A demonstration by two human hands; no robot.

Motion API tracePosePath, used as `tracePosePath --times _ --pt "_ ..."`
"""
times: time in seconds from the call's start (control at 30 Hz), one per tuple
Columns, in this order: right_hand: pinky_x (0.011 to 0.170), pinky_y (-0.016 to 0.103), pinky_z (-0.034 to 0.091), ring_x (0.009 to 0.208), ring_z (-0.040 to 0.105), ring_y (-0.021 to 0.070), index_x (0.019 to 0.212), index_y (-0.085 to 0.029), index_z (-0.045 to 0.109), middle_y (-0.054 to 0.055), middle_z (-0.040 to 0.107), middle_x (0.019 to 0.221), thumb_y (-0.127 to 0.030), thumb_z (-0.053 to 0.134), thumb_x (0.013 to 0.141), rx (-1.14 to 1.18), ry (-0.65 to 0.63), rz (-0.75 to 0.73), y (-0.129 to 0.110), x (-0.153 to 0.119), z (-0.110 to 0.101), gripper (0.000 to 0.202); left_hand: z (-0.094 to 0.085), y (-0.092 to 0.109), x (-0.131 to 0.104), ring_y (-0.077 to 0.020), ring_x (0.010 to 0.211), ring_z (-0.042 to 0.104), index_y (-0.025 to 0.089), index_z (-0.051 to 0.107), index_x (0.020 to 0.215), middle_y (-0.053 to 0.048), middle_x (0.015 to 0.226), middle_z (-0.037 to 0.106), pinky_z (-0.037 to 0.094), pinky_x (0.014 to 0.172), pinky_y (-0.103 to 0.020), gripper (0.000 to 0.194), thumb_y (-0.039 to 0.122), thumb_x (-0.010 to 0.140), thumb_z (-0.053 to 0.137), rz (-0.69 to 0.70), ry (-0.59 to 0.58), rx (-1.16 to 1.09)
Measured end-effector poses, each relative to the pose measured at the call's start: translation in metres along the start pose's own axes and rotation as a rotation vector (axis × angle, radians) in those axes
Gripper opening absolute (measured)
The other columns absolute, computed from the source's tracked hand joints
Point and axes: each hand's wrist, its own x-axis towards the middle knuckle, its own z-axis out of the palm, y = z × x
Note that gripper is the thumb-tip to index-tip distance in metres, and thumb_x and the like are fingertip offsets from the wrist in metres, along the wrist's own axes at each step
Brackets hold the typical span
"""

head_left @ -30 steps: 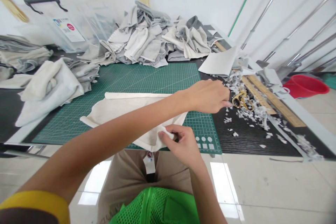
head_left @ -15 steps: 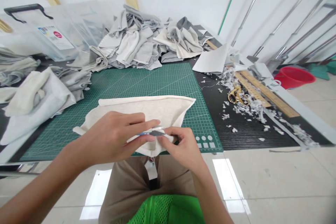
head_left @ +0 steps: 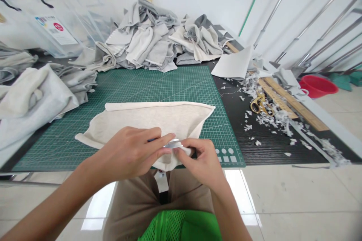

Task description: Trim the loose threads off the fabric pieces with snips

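A cream cloth piece (head_left: pixel 141 118) with rolled edges lies on the green cutting mat (head_left: pixel 158 83), its near part lifted at the table's front edge. My left hand (head_left: pixel 138 150) is closed round a small tool with a metal blade (head_left: pixel 173 144) and a blue part; its exact kind is hard to make out. The blade points right, against the cloth. My right hand (head_left: pixel 199 156) pinches the cloth's near edge between thumb and fingers, close to the blade tip. My palms hide part of the cloth.
Grey and white cloths (head_left: pixel 152 41) are heaped behind the mat, more (head_left: pixel 42 90) at left. A clear plastic box (head_left: pixel 76 22) stands back left. Gold scissors (head_left: pixel 258 103), wooden rulers (head_left: pixel 296 103) and scraps lie right. A red basin (head_left: pixel 318 86) is beyond the table.
The blade has turned slightly between my left fingers, and less of the blue part shows. Both hands stay at the cloth's near edge. The view has shifted a little.
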Motion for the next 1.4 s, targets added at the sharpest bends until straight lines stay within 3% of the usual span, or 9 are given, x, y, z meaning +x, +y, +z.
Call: tracePosePath --times 0.3,0.6,0.77,0.9,1.0,1.13,1.3,1.4 --pt "0.046 0.021 0.025 0.048 0.032 0.0059 0.065 -0.016 0.065 -0.005 0.040 0.053 -0.025 0.063 0.080 -0.040 0.038 -0.043 0.002 0.000 0.000 0.018 0.002 -0.003 -0.002 -0.0119 0.057 0.055 0.020 0.053 0.125 0.001 0.080 0.060 0.041 0.048 -0.029 0.029 0.028 0.098 0.047 -0.006 -0.014 -0.012" --pt "0.045 0.021 0.025 0.048 0.032 0.0055 0.065 -0.015 0.065 -0.006 0.039 0.054 -0.026 0.064 0.080 -0.038 0.024 -0.032 0.002 0.000 0.001 0.019 0.008 -0.005 -0.004 -0.0122 0.058 0.054 0.020 0.053 0.127 0.001 0.078 0.059 0.038 0.050 -0.028 0.031 0.027 0.097 0.047 -0.040 -0.039 -0.086" --pt "0.046 0.021 0.025 0.050 0.032 0.0057 0.065 -0.015 0.065 -0.005 0.041 0.054 -0.026 0.063 0.081 -0.014 0.008 -0.025 0.001 0.002 0.000 0.020 0.010 -0.008 -0.005 -0.0098 0.057 0.050 0.019 0.056 0.126 0.002 0.077 0.059 0.035 0.051 -0.025 0.031 0.022 0.095 0.052 -0.069 0.018 -0.248" --pt "0.048 0.021 0.027 0.052 0.034 0.0064 0.070 -0.015 0.070 -0.004 0.048 0.056 -0.026 0.061 0.082 0.012 -0.023 -0.005 -0.001 0.003 -0.001 0.018 0.001 -0.011 0.003 -0.0077 0.058 0.050 0.018 0.061 0.122 0.001 0.077 0.061 0.036 0.052 -0.022 0.029 0.019 0.093 0.056 -0.115 0.154 -0.383" --pt "0.048 0.021 0.028 0.052 0.035 0.0069 0.072 -0.015 0.071 -0.004 0.051 0.057 -0.026 0.062 0.082 0.023 -0.015 -0.005 -0.001 0.002 -0.001 0.018 -0.011 -0.013 0.023 -0.0082 0.059 0.053 0.017 0.066 0.115 0.001 0.072 0.062 0.038 0.054 -0.021 0.025 0.022 0.093 0.055 -0.134 0.221 -0.367" --pt "0.048 0.022 0.026 0.052 0.033 0.0071 0.069 -0.014 0.069 -0.004 0.049 0.056 -0.027 0.061 0.082 0.033 -0.025 -0.017 0.001 0.002 -0.001 0.020 -0.017 -0.011 0.075 -0.0111 0.061 0.056 0.018 0.072 0.101 0.000 0.069 0.064 0.038 0.058 -0.024 0.024 0.029 0.095 0.052 -0.036 0.233 -0.214" --pt "0.049 0.023 0.025 0.053 0.032 0.0074 0.069 -0.014 0.068 -0.004 0.050 0.058 -0.028 0.060 0.083 0.038 -0.050 -0.040 0.002 0.001 -0.001 0.021 0.013 0.005 0.162 -0.0183 0.075 0.063 0.018 0.073 0.094 -0.007 0.081 0.069 0.040 0.061 -0.028 0.031 0.031 0.097 0.045 0.059 0.067 -0.096" --pt "0.050 0.023 0.025 0.053 0.032 0.0074 0.068 -0.014 0.067 -0.004 0.048 0.057 -0.028 0.058 0.084 0.029 -0.056 -0.043 0.002 0.001 -0.002 0.023 0.033 0.012 0.197 -0.0216 0.077 0.064 0.013 0.072 0.093 -0.011 0.087 0.069 0.039 0.059 -0.029 0.034 0.034 0.096 0.045 0.083 -0.070 -0.020"
